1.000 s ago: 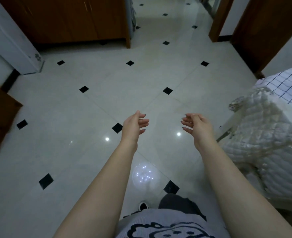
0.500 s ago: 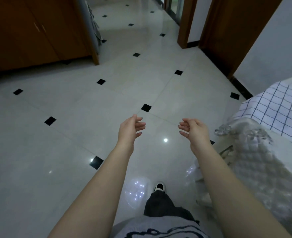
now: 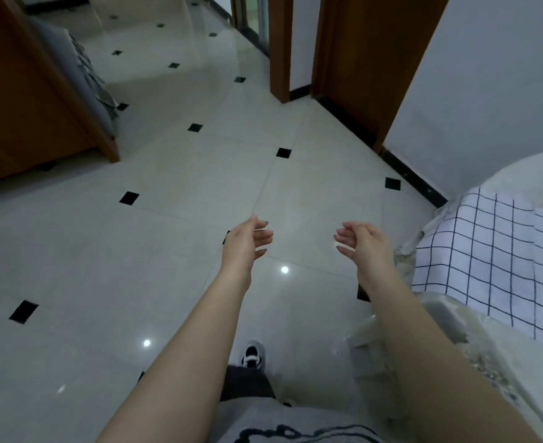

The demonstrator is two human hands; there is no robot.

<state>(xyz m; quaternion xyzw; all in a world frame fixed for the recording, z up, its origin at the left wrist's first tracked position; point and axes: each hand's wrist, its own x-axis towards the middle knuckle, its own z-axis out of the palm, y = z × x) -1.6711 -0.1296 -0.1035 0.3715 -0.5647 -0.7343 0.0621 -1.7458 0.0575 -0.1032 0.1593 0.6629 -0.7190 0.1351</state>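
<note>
I read 2 empty hands: left hand [image 3: 244,243] and right hand [image 3: 366,247] hover palms inward over the tiled floor [image 3: 183,174], fingers loosely curled and grasping nothing. I judge them readied to take hold of something. The nearest thing, the checked cloth [image 3: 487,251], drapes a table [image 3: 532,171] at 3 o'clock, just beside the right hand. I find no legible writing.

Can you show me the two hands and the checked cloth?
left hand [image 3: 245,243], head view, back of the hand.
right hand [image 3: 368,247], head view, back of the hand.
checked cloth [image 3: 487,251], head view, middle of its top.
</note>
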